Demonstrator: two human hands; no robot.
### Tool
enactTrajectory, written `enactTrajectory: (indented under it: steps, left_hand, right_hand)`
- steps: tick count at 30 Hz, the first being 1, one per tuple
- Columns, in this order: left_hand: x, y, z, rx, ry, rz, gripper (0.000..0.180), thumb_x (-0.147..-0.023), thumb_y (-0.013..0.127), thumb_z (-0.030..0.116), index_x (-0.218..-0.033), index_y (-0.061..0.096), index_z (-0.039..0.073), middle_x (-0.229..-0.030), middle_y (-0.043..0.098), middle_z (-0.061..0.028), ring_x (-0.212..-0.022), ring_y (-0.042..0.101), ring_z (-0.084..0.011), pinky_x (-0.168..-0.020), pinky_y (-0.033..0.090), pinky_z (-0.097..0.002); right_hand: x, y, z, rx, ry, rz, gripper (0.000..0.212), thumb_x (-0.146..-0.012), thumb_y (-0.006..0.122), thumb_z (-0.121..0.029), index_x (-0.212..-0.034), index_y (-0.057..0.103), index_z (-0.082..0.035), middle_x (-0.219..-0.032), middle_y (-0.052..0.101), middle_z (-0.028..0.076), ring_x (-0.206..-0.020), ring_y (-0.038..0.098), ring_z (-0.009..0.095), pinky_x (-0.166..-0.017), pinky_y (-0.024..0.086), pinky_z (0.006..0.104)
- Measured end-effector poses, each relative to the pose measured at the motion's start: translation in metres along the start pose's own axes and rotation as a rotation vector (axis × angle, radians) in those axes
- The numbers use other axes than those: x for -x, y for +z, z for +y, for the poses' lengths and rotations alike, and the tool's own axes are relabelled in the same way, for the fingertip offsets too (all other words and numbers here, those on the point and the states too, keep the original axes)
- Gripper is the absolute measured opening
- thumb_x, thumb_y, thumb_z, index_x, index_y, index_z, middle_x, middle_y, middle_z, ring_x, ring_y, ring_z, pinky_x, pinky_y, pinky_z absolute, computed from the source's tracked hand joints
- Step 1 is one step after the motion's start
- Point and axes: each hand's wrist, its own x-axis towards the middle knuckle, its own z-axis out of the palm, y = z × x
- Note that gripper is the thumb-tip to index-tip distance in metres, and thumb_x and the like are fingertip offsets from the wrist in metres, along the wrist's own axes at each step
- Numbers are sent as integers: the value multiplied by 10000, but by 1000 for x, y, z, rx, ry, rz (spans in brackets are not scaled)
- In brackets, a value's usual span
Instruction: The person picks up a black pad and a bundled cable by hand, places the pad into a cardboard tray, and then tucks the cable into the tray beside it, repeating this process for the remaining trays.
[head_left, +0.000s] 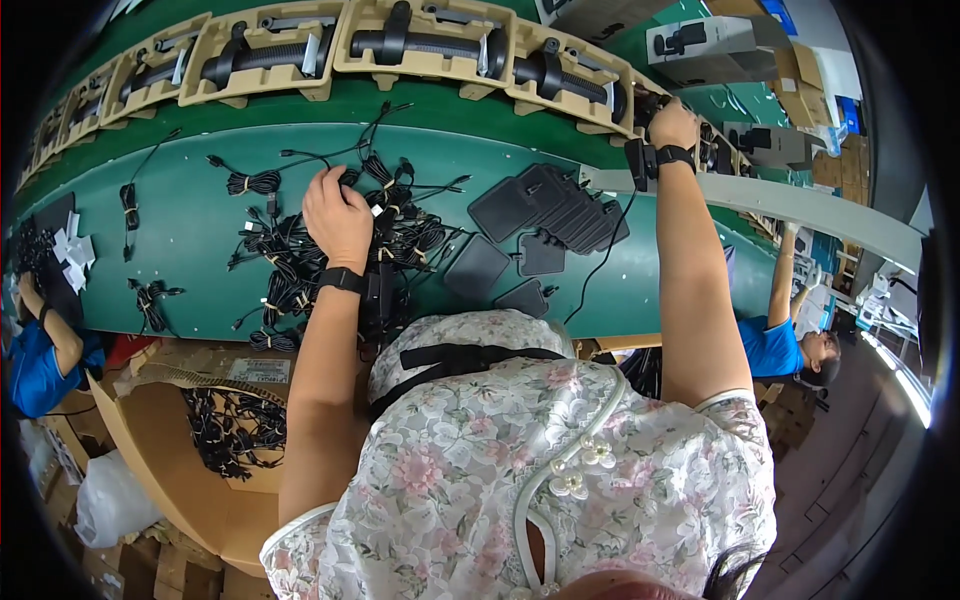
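My left hand (338, 215) is over a pile of black cables (285, 240) on the green table, its fingers curled onto a bundled cable (348, 177) at the pile's far edge. My right hand (673, 127) reaches far out to the right, over one of the moulded tan trays. Its fingers are closed near a dark part (652, 105) there; what they grip is mostly hidden. A black strap with a small box and cord (640, 162) is on the right wrist. Flat black pads or pouches (560, 208) lie stacked between my arms.
A row of tan trays (425, 68) holding black devices runs along the far side. A grey rail (800, 192) crosses at right. An open carton (190, 470) of cables stands below left. Co-workers in blue (770, 345) are at both sides. White boxes (710, 50) stand far right.
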Motion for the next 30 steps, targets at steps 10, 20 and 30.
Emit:
enactTrajectory:
  steps: [10,20,30]
  left_hand:
    - [-35,56,-64,11,-44,-23,217,-763,524,68,-950,614,133,-1021,590,-65,-918,555,-275,-800,437,-380]
    - [-44,40,-47,13,-17,-21,198,-753,516,47,-892,631,128,-1010,599,-44,-893,563,-263,-794,439,-364]
    - [-49,27,-37,-1,-23,-22,206,-749,502,18,-866,631,129,-979,613,-25,-876,568,-249,-782,438,-358]
  right_hand:
    - [-26,60,-84,102,116,-267,278,-848,476,-208,-1044,614,-68,-1137,599,178,-1063,576,319,-854,480,417]
    - [-65,41,-69,213,-154,-292,411,-823,512,-223,-1210,515,-87,-1033,644,165,-993,610,327,-816,486,422]
    - [-56,59,-89,-234,112,-27,347,-843,451,-216,-1146,574,-102,-1062,631,150,-997,600,328,-794,478,418]
